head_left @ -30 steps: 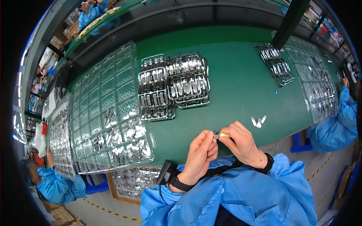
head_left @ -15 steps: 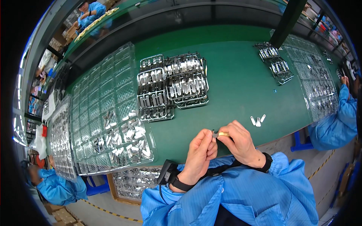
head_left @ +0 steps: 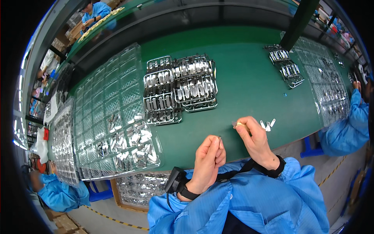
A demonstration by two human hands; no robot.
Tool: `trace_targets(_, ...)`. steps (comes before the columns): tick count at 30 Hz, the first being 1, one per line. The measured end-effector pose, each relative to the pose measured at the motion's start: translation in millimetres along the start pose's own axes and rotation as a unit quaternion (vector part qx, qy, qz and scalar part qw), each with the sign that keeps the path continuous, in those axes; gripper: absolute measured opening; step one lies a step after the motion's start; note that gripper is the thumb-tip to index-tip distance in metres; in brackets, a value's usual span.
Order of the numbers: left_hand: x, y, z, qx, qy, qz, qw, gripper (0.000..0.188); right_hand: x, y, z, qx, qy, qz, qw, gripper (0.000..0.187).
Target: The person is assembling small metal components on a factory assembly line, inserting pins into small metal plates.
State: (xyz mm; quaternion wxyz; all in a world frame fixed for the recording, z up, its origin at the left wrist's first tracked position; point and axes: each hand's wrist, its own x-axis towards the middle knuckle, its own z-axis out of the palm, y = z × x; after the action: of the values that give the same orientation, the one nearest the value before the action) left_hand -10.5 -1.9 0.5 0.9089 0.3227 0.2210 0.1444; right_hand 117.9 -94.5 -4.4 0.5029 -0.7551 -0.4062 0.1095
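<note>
Near the table's front edge, my left hand [head_left: 207,159] pinches a small thin dark part [head_left: 220,141] upright between thumb and fingertips. My right hand [head_left: 255,143], apart from it and further right, is closed round a small knife-like tool [head_left: 240,124] with a pale yellow handle; its short flat grey blade points left. Just beyond my right hand, a few small silvery oblong pieces [head_left: 268,125] lie loose on the green table [head_left: 245,85]. What my right palm covers is hidden.
Stacked frames of metal parts [head_left: 179,87] stand ahead to the left, more frames [head_left: 286,66] at the far right. A clear compartment tray [head_left: 105,89] holds many loose silvery pieces. Co-workers in blue sit on both sides; a box [head_left: 115,191] stands below the table's edge.
My right hand with the tool has moved away from my left hand, to the right and further forward. My left hand stays nearly in place, still pinching the thin part.
</note>
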Motion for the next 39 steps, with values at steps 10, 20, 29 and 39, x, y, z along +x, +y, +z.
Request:
trace_targets(10, 3.0, -6.8, -1.3, -0.032, 0.014, -0.033, 0.999, 0.019, -4.1, -17.3, 2.2, 0.132, -0.106, 0.08, 0.982, 0.019)
trace_targets(20, 3.4, -4.4, 3.5, 0.056, -0.026, -0.031, 0.998, 0.018, -9.4, -3.3, -6.0, 0.154, -0.064, 0.028, 0.986, 0.011)
trace_targets(29, 14.0, -3.4, 5.9, 0.03, -0.019, -0.044, 0.998, 0.015, -12.1, 50.7, -116.2, -0.309, -0.036, -0.142, 0.94, 0.023)
trace_targets(39, 16.7, -3.2, 2.5, -0.087, -0.035, -0.096, 0.991, 0.021, 12.9, 56.3, -130.7, -0.415, -0.172, -0.347, 0.823, 0.021)
